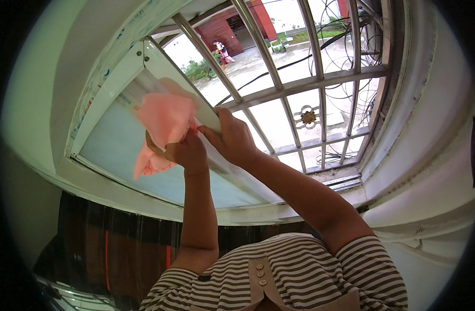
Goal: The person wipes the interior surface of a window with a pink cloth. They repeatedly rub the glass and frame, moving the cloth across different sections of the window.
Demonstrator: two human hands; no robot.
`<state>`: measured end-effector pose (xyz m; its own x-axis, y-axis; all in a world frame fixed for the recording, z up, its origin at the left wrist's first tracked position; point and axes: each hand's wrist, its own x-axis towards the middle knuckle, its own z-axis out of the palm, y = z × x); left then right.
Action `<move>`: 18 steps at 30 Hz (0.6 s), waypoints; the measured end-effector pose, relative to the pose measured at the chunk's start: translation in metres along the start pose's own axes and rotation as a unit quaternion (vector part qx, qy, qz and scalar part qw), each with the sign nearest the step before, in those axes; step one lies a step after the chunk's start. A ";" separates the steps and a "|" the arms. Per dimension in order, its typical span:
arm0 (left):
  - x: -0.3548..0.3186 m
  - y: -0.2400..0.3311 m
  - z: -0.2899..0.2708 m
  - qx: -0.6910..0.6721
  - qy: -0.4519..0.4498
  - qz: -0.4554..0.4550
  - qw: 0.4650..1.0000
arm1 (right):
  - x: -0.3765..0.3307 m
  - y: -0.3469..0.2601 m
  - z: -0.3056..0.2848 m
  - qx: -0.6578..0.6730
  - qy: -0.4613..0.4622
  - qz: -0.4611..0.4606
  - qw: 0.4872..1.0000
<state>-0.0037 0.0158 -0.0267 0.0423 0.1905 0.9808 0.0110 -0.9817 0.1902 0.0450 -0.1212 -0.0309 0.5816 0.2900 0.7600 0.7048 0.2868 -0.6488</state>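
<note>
A pink cloth (164, 116), partly blurred, is bunched in my left hand (188, 150), whose fingers are closed on it. It lies against the sliding window sash (105, 140), which has frosted glass and a white frame. Part of the cloth hangs down to the left of my wrist. My right hand (231, 137) grips the upright edge of the sash frame (209, 116), with its fingers wrapped over the side toward the bars. The thumb points toward my left hand, close to the cloth.
Metal security bars (279, 93) with a flower-shaped ornament (307, 117) cover the window opening on the right. Black cables (346, 39) loop outside them. A window sill (232, 215) runs below the sash, above dark brown panels (128, 249). A person (222, 51) is far off outdoors.
</note>
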 end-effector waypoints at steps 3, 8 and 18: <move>-0.012 0.009 0.006 -0.041 0.023 -0.034 0.998 | 0.001 0.004 0.000 -0.005 0.000 0.000 1.000; -0.027 0.020 0.006 -0.544 0.013 -0.219 0.810 | -0.001 0.006 0.000 -0.004 -0.004 -0.018 1.000; -0.046 0.003 -0.004 -0.104 -0.058 -0.040 0.992 | -0.002 0.008 0.000 0.002 0.005 -0.036 0.999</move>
<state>-0.0094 0.0036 -0.0713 0.1640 0.2544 0.9531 -0.1875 -0.9405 0.2833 0.0494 -0.1192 -0.0378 0.5328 0.2590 0.8056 0.7439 0.3105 -0.5918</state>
